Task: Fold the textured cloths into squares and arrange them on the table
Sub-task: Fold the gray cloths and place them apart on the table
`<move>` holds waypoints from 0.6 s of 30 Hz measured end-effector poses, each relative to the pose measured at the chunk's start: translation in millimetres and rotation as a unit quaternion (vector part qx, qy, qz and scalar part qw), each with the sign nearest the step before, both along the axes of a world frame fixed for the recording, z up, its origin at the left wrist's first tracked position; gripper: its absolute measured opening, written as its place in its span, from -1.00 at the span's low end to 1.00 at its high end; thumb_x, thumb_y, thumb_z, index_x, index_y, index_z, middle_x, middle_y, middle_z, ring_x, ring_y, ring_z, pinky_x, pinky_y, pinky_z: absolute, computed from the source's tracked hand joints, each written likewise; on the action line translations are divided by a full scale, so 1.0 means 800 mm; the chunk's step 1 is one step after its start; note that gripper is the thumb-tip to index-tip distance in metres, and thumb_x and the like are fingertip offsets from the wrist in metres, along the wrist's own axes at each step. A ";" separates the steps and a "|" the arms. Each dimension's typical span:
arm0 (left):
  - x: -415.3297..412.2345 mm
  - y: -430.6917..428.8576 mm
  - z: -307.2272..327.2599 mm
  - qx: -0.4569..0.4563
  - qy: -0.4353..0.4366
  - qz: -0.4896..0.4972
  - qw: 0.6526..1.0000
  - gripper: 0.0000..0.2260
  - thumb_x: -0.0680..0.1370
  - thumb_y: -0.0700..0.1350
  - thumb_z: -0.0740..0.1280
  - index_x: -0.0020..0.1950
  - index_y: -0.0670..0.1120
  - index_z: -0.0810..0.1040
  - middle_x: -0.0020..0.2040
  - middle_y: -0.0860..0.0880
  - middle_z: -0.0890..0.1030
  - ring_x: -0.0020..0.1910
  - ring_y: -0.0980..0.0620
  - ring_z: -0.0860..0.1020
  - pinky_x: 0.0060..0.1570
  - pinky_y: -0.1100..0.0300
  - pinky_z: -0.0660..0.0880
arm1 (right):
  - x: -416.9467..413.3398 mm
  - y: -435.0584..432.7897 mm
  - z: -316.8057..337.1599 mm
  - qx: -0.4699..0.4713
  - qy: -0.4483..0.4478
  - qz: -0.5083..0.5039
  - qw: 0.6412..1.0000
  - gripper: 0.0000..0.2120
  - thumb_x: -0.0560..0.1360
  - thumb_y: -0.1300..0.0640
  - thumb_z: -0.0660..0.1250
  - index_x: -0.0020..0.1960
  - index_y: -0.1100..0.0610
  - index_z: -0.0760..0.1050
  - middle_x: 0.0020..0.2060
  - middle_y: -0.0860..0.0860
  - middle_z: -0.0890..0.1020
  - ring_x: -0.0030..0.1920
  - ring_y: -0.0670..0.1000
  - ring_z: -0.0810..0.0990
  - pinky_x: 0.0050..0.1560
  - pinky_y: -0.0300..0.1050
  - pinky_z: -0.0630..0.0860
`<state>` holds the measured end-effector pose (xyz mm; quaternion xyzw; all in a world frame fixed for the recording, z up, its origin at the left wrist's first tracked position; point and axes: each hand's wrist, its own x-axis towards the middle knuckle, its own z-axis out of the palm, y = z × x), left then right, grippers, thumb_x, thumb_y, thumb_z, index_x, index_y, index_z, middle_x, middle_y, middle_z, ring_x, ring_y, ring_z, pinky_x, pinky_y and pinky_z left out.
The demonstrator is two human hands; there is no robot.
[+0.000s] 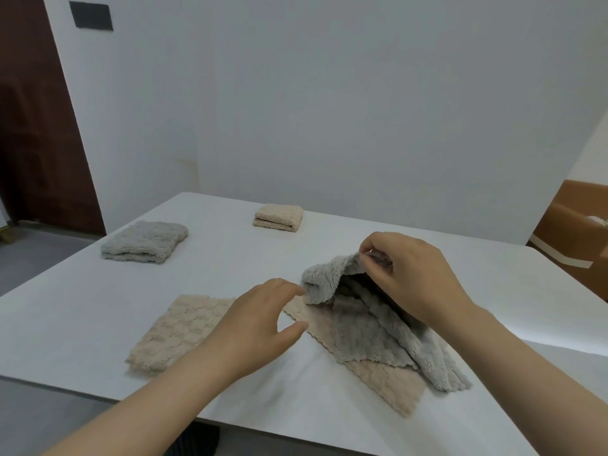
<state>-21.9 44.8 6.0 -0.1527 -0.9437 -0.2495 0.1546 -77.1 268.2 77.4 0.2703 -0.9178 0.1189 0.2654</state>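
Note:
My right hand pinches a corner of a grey textured cloth and lifts it off the table, so the cloth hangs in a tent shape. Under it lies a flat beige cloth. My left hand hovers with spread, relaxed fingers just left of the grey cloth's raised edge, holding nothing. Another beige cloth lies flat near the left front. A folded grey cloth and a folded beige cloth sit at the back of the white table.
A white wall stands behind the table. A brown door is at the far left and a cardboard box at the right beyond the table's edge. The table's front edge runs close to me.

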 end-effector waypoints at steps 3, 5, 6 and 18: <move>0.000 0.004 0.010 0.080 0.012 0.015 0.997 -0.59 0.49 0.14 0.33 0.31 0.12 0.40 0.17 0.29 0.41 0.14 0.34 0.41 0.10 0.51 0.31 | 0.011 -0.012 0.015 -0.026 0.002 0.036 0.999 -0.93 0.55 0.03 0.28 -0.05 -0.03 0.54 -0.20 -0.18 0.60 -0.18 -0.12 0.54 -0.15 -0.16 0.49; -0.001 0.009 0.018 0.120 0.023 0.021 0.992 -0.57 0.45 0.17 0.37 0.28 0.12 0.43 0.16 0.28 0.44 0.11 0.33 0.45 0.14 0.35 0.42 | 0.019 -0.020 0.025 -0.042 0.006 0.061 0.997 -0.93 0.54 0.03 0.29 -0.06 -0.03 0.55 -0.22 -0.19 0.60 -0.19 -0.13 0.54 -0.16 -0.17 0.50; -0.001 0.011 0.021 0.137 0.028 0.022 0.990 -0.56 0.44 0.18 0.38 0.28 0.12 0.44 0.16 0.27 0.45 0.10 0.33 0.46 0.14 0.31 0.45 | 0.024 -0.024 0.029 -0.044 0.009 0.070 0.997 -0.93 0.54 0.03 0.30 -0.06 -0.02 0.56 -0.22 -0.19 0.61 -0.19 -0.12 0.55 -0.16 -0.17 0.50; 0.005 0.008 0.044 0.238 0.056 -0.009 0.970 -0.82 0.53 -0.12 0.29 0.09 0.06 0.58 -0.02 0.16 0.61 -0.03 0.24 0.57 0.02 0.26 0.53 | 0.054 -0.055 0.055 -0.042 0.011 0.143 0.989 -0.93 0.53 0.04 0.30 -0.08 -0.02 0.56 -0.25 -0.17 0.59 -0.24 -0.12 0.52 -0.21 -0.12 0.49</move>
